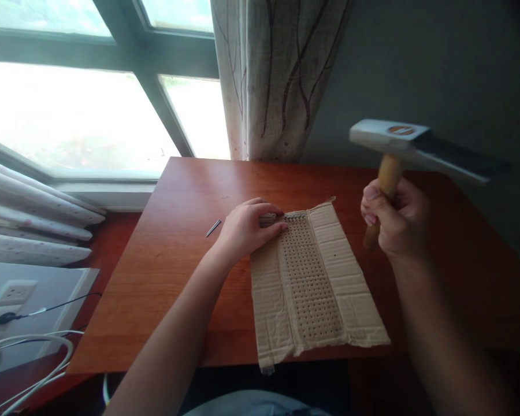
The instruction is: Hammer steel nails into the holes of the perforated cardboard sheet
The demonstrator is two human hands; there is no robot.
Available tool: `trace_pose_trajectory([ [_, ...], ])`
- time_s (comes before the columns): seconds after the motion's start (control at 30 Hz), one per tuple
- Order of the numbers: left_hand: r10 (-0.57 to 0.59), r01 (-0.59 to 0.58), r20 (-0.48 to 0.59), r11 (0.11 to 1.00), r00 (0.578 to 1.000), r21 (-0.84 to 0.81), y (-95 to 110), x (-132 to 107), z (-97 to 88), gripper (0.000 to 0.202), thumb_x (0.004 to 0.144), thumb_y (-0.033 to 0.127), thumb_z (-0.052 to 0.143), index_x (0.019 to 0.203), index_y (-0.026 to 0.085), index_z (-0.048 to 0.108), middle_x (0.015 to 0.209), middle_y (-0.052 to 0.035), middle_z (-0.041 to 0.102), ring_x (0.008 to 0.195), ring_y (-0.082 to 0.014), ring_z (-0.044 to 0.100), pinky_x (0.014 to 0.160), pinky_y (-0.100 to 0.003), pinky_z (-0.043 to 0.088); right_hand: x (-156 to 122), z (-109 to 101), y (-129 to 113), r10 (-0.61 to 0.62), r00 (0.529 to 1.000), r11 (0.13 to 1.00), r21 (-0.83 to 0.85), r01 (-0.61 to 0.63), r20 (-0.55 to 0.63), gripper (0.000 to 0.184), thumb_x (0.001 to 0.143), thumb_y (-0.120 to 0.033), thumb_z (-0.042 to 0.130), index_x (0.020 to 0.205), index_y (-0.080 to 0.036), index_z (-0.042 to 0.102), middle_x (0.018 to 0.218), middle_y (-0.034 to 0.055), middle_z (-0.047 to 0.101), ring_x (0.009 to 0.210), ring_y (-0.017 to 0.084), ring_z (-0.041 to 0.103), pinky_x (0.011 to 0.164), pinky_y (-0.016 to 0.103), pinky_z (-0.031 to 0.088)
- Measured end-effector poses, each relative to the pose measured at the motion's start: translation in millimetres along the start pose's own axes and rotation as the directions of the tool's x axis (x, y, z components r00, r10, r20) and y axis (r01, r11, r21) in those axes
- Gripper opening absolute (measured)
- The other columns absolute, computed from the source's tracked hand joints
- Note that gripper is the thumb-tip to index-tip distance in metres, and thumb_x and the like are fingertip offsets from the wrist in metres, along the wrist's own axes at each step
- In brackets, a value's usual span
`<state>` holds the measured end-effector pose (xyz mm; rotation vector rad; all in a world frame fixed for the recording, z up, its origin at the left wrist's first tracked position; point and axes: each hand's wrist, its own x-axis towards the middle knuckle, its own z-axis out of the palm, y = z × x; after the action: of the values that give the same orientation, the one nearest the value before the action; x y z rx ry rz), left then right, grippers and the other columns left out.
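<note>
A hammer [389, 138] with a metal head and wooden handle is raised above the right side of the table, slightly blurred. My right hand [401, 219] is wrapped round its handle. On the table lies a creased piece of cardboard [342, 248] whose middle strip is covered with rows of small holes. Small dark bits line the strip's far end. My left hand [251, 226] rests at the cardboard's far left corner, thumb and forefinger curled towards those bits; what they pinch is too small to tell. Thin metal pins, perhaps nails [214, 227], lie left of that hand.
The brown wooden table [156, 277] stands against a window [69, 121] and a patterned curtain [281, 75]. A dark wall rises behind its right side. At the lower left are a wall socket [15, 293] with a plugged-in black cord and looped white cables [65, 352].
</note>
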<state>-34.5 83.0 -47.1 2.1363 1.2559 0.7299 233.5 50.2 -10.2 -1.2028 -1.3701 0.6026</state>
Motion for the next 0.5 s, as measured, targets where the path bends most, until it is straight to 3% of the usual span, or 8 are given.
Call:
trace_pose_trajectory([
  [0.1,-0.004,0.004,0.004,1.0,1.0,-0.005,1,0,-0.9,0.022,0.084,0.039,0.073,0.1,0.025,0.077,0.104,-0.0027,0.074,0.093,-0.0204,0.069,0.088,-0.034,0.055,10,6,9,-0.036,0.986,0.975,0.209,0.07,-0.166,0.03,0.084,-0.041,0.075,0.071,-0.025,0.053,0.05,-0.0072,0.036,0.04,0.01,0.029,0.04,0.029,0.02],
  [0.23,-0.003,0.003,0.017,1.0,1.0,-0.016,3,0,-2.4,0.021,0.085,0.038,0.072,0.1,0.025,0.077,0.104,-0.0035,0.074,0.093,-0.0204,0.069,0.087,-0.034,0.055,16,10,14,-0.06,0.962,0.962,0.24,0.127,-0.268,0.038,0.085,-0.052,0.07,0.066,-0.025,0.051,0.048,-0.0075,0.029,0.038,0.009,0.023,0.038,0.03,0.017],
  [0.4,0.014,-0.012,0.021,0.996,1.0,-0.085,3,0,-2.3,0.019,0.087,0.037,0.071,0.1,0.024,0.076,0.104,-0.0047,0.074,0.093,-0.0202,0.069,0.085,-0.034,0.056,12,8,28,-0.062,0.963,0.977,0.181,0.112,-0.261,0.036,0.087,-0.052,0.067,0.069,-0.024,0.053,0.047,-0.0077,0.031,0.038,0.009,0.026,0.039,0.027,0.019],
  [0.5,0.014,-0.012,0.022,0.995,1.0,-0.094,4,-1,-1.2,0.02,0.087,0.037,0.071,0.1,0.023,0.076,0.104,-0.0052,0.074,0.093,-0.0207,0.07,0.086,-0.035,0.056,12,7,35,-0.083,0.967,0.99,0.09,0.107,-0.24,0.034,0.088,-0.052,0.065,0.072,-0.023,0.056,0.051,-0.0058,0.038,0.041,0.01,0.034,0.041,0.027,0.027],
])
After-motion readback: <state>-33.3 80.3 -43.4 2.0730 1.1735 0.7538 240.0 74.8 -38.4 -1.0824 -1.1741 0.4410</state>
